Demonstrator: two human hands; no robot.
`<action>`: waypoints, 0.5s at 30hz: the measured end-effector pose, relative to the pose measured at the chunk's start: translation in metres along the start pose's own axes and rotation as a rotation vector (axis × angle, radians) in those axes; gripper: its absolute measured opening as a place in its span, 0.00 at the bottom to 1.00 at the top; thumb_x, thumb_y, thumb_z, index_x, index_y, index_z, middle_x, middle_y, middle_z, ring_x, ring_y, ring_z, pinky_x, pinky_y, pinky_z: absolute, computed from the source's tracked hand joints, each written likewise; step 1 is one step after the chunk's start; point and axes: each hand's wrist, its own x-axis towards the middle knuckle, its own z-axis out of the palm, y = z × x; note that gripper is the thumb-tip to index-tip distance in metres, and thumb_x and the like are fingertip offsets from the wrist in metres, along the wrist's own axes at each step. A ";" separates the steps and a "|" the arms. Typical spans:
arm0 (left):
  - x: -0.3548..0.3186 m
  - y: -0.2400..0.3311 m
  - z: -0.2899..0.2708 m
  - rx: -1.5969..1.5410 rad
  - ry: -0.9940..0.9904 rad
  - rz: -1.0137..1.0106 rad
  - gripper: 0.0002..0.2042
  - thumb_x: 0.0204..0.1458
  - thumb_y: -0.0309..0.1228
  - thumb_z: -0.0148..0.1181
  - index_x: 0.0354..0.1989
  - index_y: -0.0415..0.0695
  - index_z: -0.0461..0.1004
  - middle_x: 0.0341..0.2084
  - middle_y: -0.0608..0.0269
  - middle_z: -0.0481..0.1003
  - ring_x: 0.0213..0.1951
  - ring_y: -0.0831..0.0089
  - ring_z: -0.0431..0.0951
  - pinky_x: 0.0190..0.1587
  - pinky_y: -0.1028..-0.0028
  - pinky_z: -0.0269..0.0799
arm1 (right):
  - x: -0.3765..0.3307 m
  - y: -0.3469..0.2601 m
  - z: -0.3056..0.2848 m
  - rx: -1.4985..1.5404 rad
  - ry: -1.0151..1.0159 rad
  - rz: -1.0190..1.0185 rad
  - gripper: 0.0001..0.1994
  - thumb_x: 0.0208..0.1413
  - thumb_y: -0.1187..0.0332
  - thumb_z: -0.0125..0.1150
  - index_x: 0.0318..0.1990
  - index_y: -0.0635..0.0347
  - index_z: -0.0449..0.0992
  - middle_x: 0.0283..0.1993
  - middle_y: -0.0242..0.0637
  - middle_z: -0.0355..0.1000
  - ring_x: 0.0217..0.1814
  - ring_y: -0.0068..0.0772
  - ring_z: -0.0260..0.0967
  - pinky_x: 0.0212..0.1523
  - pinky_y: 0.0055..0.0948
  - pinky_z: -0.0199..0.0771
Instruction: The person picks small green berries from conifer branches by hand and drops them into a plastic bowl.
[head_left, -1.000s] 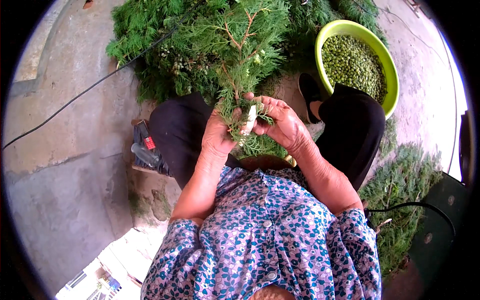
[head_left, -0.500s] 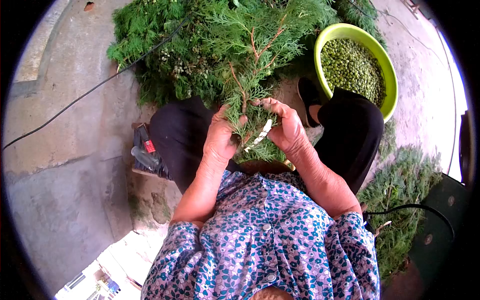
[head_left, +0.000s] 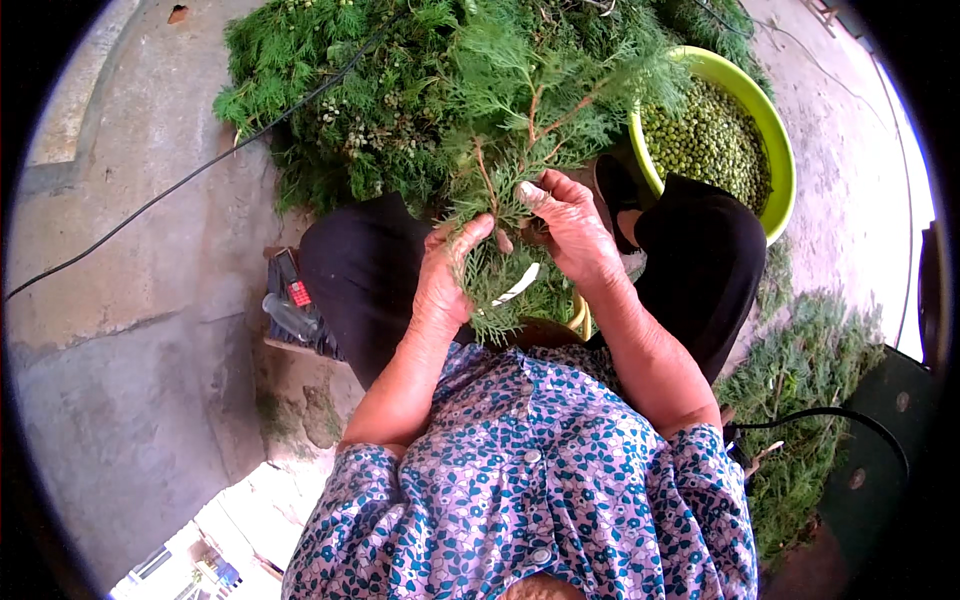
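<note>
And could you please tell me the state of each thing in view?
Feathery green branch with reddish stems: held, leafy.
Left hand: closed on the branch.
Right hand: curled at the branch, grip partly hidden.
Round lime-green plastic basin: upright, holding many small round green pieces.
Long black cable: uncoiled.
Large green foliage pile: heaped loosely.
</note>
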 end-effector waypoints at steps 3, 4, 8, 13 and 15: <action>-0.001 0.002 0.003 0.052 0.021 -0.021 0.09 0.45 0.27 0.57 0.34 0.37 0.73 0.25 0.61 0.74 0.25 0.74 0.72 0.29 0.75 0.70 | -0.002 0.001 0.005 0.114 0.068 0.066 0.07 0.49 0.70 0.60 0.34 0.60 0.72 0.28 0.27 0.70 0.25 0.19 0.65 0.25 0.18 0.67; -0.002 0.004 0.005 0.068 0.038 -0.059 0.09 0.44 0.26 0.57 0.34 0.36 0.73 0.25 0.61 0.74 0.24 0.74 0.72 0.28 0.74 0.70 | 0.004 0.006 -0.001 0.155 0.087 0.094 0.06 0.48 0.71 0.60 0.33 0.59 0.71 0.27 0.28 0.71 0.25 0.20 0.66 0.25 0.20 0.68; 0.001 0.005 0.010 0.010 0.067 -0.167 0.09 0.42 0.26 0.56 0.33 0.35 0.72 0.24 0.60 0.73 0.24 0.73 0.72 0.26 0.74 0.69 | -0.001 0.002 -0.001 0.092 0.078 0.061 0.07 0.45 0.75 0.62 0.33 0.59 0.71 0.27 0.29 0.71 0.23 0.20 0.66 0.20 0.19 0.67; 0.002 0.010 0.001 0.046 -0.044 -0.311 0.09 0.44 0.35 0.52 0.28 0.41 0.70 0.20 0.68 0.69 0.20 0.78 0.67 0.22 0.83 0.63 | -0.003 0.002 -0.003 0.007 0.056 -0.013 0.06 0.46 0.76 0.60 0.33 0.62 0.70 0.25 0.30 0.70 0.20 0.19 0.65 0.17 0.17 0.64; 0.001 0.007 0.000 0.015 -0.041 -0.315 0.09 0.45 0.35 0.52 0.29 0.42 0.69 0.18 0.69 0.67 0.18 0.79 0.65 0.20 0.82 0.61 | -0.002 0.004 -0.006 -0.062 0.035 -0.013 0.07 0.46 0.76 0.60 0.33 0.62 0.70 0.24 0.30 0.70 0.19 0.19 0.63 0.17 0.17 0.63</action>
